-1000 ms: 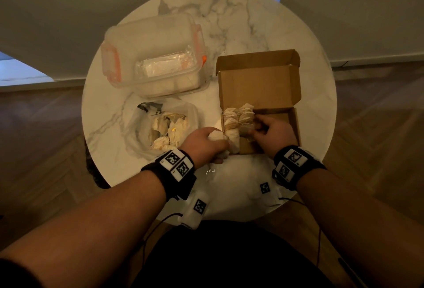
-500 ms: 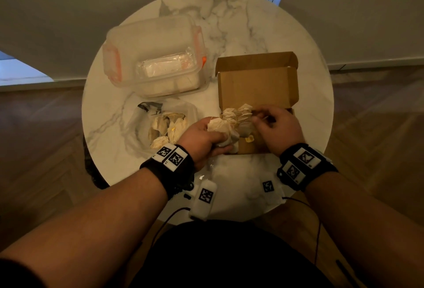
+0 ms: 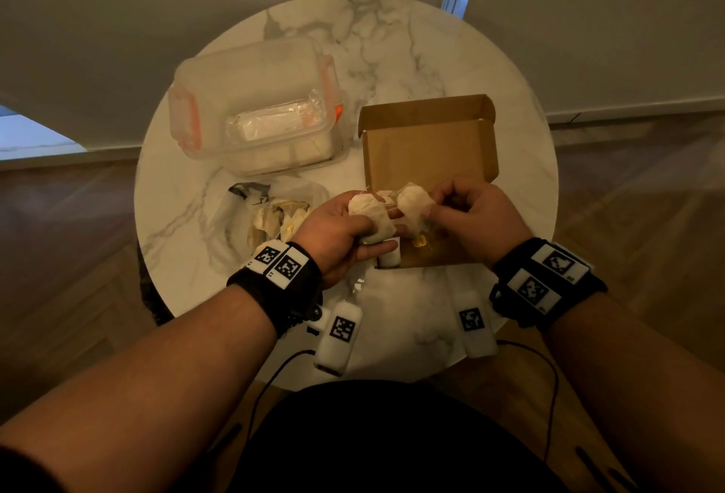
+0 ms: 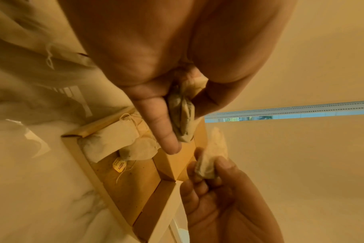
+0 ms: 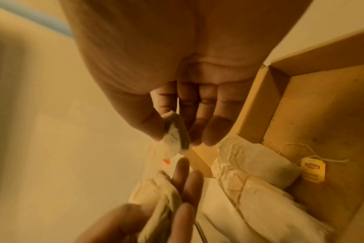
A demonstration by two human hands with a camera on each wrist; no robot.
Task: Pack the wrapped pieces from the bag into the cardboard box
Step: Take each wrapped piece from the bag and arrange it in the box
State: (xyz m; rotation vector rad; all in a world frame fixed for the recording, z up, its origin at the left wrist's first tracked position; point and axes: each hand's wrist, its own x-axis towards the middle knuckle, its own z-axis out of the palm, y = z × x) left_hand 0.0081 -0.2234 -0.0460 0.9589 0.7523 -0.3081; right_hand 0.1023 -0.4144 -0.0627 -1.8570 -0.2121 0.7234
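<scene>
Two hands, one tea bag each, over the box.
L hand point(image 3: 337, 233) fingers curl round a tea bag point(image 3: 370, 219); R hand point(image 3: 476, 219) pinches another bag point(image 3: 416, 206) w/ thumb & finger. Both hover just above the box point(image 3: 427, 147), more bags lie inside. Plastic bag point(image 3: 270, 214) sits left of it.

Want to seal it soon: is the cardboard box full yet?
Not full. The cardboard box holds wrapped pieces only at one end; bare floor shows beside them.

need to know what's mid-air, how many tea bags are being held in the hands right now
2: one tea bag gripped in the left hand, one tea bag pinched by the right hand, both above the cardboard box.
</scene>
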